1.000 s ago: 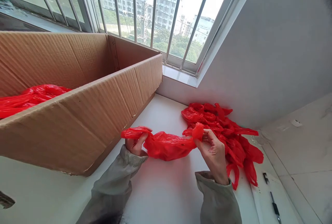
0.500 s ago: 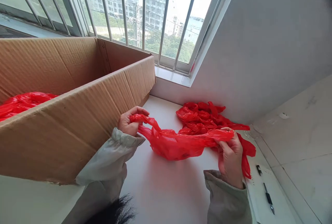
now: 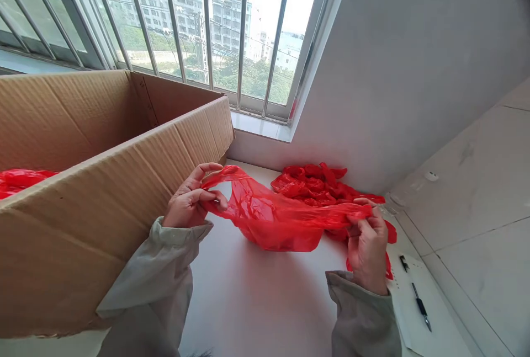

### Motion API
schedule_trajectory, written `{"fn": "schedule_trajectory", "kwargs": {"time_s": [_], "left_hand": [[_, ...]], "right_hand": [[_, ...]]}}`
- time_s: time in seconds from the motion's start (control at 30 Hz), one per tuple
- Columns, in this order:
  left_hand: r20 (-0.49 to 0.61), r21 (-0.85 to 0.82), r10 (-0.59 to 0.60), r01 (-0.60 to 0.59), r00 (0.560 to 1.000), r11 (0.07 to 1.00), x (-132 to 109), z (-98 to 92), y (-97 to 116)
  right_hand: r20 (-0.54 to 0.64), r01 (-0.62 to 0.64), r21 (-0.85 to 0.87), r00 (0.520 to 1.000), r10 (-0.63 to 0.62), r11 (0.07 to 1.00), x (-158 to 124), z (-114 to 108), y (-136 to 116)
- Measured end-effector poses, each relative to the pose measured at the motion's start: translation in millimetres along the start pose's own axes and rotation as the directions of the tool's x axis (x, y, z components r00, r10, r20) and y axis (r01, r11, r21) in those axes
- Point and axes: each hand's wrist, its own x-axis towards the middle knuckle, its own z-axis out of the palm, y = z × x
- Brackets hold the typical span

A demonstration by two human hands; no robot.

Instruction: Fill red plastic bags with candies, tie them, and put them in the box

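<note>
A red plastic bag [image 3: 276, 219] hangs stretched between my two hands above the white tabletop [image 3: 265, 302]. My left hand [image 3: 190, 200] pinches its left end beside the cardboard box wall. My right hand [image 3: 367, 244] is closed on its right end. Behind the bag lies a heap of red plastic bags [image 3: 321, 185] against the grey wall. The big open cardboard box [image 3: 111, 180] stands at the left, with more red plastic [image 3: 19, 179] showing inside it.
A sheet of paper [image 3: 408, 313] with a pen [image 3: 421, 307] lies at the right by my right sleeve. A barred window [image 3: 199, 31] runs along the back. The grey wall and tiled surface close the right side.
My hands have moved apart and pulled the bag out wider. The left hand rose toward the box wall, the right shifted right. The view has swung a little leftward.
</note>
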Motion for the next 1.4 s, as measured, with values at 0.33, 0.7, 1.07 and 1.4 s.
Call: {"fn": "schedule_trajectory", "kwargs": {"time_s": [0.33,0.7,1.07,1.4], "left_hand": [[0.627,0.355,-0.259,0.026,0.735,0.935,-12.7,-10.4,32.1],[0.678,0.426,-0.248,-0.095,0.692,0.900,-26.3,-3.4,44.0],[0.714,0.508,-0.202,-0.298,0.670,0.808,-51.9,-12.7,56.0],[0.736,0.474,-0.121,-0.379,0.666,0.795,-43.6,-7.4,54.6]], "right_hand": [[0.604,0.101,-0.598,0.709,0.364,0.795,7.0,-48.5,-23.3],[0.618,0.557,-0.475,0.762,-0.193,0.681,-17.0,5.7,-43.8],[0.139,0.040,-0.959,0.929,0.342,0.280,78.3,-8.5,98.3],[0.408,0.269,-0.862,0.871,0.273,0.430,65.5,60.7,133.9]]}}
